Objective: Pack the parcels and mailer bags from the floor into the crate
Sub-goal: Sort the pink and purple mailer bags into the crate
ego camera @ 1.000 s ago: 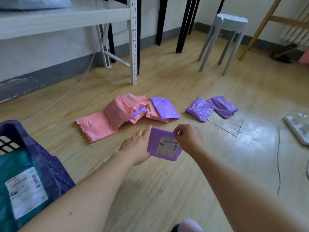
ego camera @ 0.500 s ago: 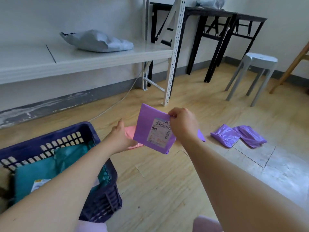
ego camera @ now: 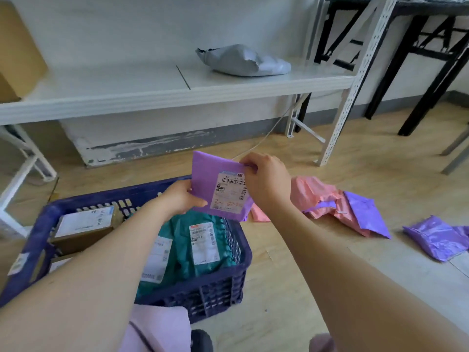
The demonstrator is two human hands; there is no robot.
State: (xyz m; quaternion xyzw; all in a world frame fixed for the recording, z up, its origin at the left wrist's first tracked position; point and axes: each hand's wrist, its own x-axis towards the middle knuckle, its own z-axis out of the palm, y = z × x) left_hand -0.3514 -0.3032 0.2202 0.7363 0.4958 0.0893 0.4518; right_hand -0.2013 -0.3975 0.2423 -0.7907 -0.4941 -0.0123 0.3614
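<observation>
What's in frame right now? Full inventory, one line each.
crate: 1, dark blue, floor at left
teal mailer bags: at least 2, labelled, inside crate
cardboard parcel: 1, brown with white label, inside crate
held mailer: 1, purple, labelled, above crate's far right corner
pink mailer bags: a pile, count unclear, floor at right
purple mailer bags: at least 2, floor at right
grey bag: 1, on white shelf
left hand: gripping held mailer's lower left edge
right hand: pinching its upper right edge
</observation>
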